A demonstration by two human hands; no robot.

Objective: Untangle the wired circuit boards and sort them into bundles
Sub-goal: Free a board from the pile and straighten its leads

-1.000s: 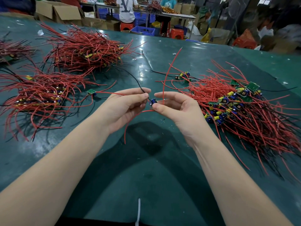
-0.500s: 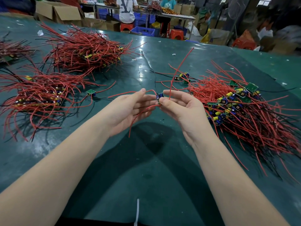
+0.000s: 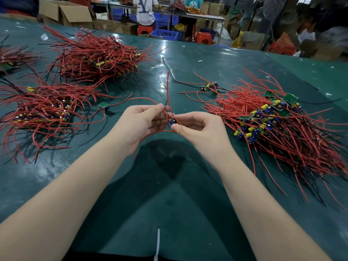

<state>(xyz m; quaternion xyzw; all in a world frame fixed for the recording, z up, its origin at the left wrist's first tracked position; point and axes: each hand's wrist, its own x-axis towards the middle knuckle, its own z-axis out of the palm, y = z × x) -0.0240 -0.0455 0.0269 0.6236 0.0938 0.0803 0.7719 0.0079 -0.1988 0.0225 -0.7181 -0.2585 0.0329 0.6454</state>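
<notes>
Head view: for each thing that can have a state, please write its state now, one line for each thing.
left hand: pinches the wires of the held board
right hand: pinches the held board
held board: lifted between both hands, wires loose
right pile: tangled, on the table
near left bundle: laid on the table
far left bundle: laid on the table
single board: alone on the table

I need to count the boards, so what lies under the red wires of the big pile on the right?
Under the pile on the right, green boards with yellow and blue parts show at its top left; lower down the red wires hide whatever lies beneath.
</notes>
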